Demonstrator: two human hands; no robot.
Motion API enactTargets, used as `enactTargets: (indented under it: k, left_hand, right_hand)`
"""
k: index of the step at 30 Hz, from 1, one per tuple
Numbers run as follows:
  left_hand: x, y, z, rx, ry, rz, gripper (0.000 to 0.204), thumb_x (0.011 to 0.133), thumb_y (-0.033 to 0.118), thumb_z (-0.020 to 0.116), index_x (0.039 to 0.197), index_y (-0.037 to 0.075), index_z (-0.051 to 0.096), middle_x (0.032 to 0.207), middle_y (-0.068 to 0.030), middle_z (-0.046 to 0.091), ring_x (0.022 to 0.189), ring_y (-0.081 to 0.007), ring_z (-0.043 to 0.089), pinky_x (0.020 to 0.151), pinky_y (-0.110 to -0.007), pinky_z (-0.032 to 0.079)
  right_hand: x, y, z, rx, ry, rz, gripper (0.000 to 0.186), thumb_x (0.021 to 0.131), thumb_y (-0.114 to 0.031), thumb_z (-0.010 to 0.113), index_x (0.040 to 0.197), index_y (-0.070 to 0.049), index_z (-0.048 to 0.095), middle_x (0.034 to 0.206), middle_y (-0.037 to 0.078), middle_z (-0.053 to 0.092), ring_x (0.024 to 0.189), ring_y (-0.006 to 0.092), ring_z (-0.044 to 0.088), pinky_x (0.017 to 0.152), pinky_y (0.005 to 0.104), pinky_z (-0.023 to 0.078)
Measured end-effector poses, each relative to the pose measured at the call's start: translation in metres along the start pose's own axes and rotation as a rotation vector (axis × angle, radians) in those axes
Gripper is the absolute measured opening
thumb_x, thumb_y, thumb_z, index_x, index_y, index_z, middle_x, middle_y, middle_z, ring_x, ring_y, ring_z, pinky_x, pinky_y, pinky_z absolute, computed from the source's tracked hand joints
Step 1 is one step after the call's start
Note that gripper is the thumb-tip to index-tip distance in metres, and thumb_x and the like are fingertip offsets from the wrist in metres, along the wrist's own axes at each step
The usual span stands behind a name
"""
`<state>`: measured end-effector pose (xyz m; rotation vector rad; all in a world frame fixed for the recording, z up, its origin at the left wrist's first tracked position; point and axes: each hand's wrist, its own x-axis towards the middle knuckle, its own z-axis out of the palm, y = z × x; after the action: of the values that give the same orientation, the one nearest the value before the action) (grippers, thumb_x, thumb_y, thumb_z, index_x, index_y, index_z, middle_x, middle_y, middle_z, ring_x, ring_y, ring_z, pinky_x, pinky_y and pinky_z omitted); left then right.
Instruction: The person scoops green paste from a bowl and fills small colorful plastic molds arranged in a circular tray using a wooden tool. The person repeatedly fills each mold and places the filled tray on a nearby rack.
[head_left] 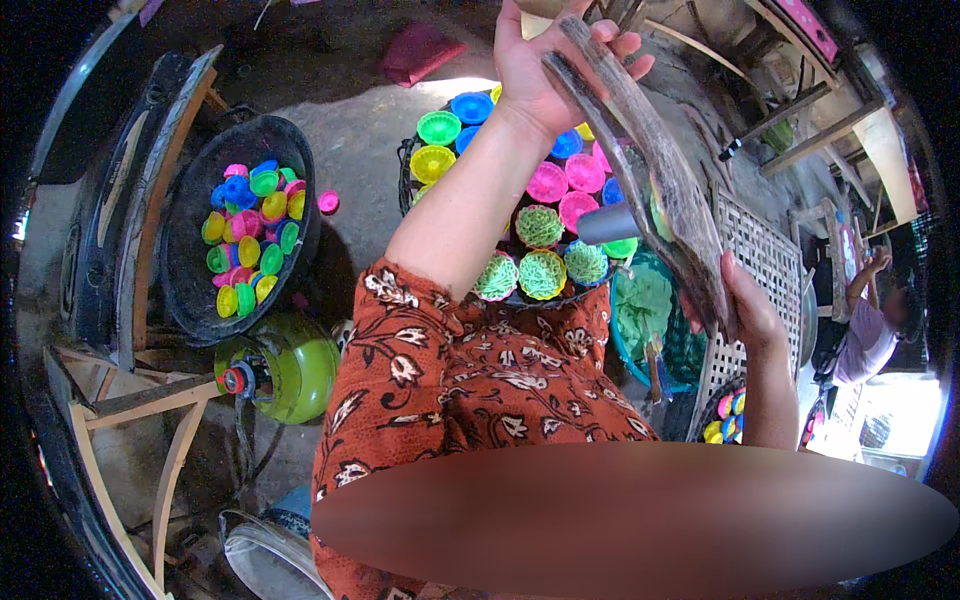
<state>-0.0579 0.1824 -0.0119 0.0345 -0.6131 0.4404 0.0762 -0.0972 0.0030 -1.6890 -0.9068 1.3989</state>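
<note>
My left hand [545,85] is up at the top centre, its fingers closed around the far end of a wooden hand press [655,150]. The press has two long, weathered wooden arms lying nearly together, with a grey metal cylinder [606,224] between them. My right hand [755,308] grips the near end of the arms. Below the cylinder stand colourful fluted cup moulds [547,182] in rows on a dark round tray. Several of the near moulds hold nests of green noodle strands [542,274]. My left forearm hides part of the tray.
A black basin [180,250] of loose moulds stands at left, above a green gas cylinder [300,365]. To the right are a teal basket [690,372] with green plastic and a woven lattice rack [752,235]. Another person [868,340] sits at far right.
</note>
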Motion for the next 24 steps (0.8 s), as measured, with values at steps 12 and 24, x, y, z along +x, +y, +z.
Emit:
enactTargets:
  k: [12,24]
  left_hand:
    - [-0.014,0.014,-0.073,0.398,0.520,0.244,0.065,0.086,0.060,0.023,0.113,0.008,0.052,0.054,0.0003,0.035,0.052,-0.0177,0.040,0.063,-0.040,0.042]
    - [-0.011,0.039,-0.076,0.346,0.563,0.281,0.065,0.086,0.065,0.019,0.096,0.008,0.049,0.048,0.0007,0.031,0.044,-0.0166,0.035,0.052,-0.039,0.036]
  right_hand:
    - [0.055,0.010,-0.025,-0.256,0.154,0.182,0.065,0.084,-0.063,0.042,0.084,-0.001,0.060,0.062,0.009,0.058,0.048,0.0172,0.055,0.044,0.0305,0.045]
    - [0.077,0.011,-0.001,-0.394,0.325,0.037,0.058,0.086,-0.055,0.046,0.080,0.001,0.060,0.054,0.007,0.054,0.039,0.0149,0.049,0.037,0.0281,0.038]
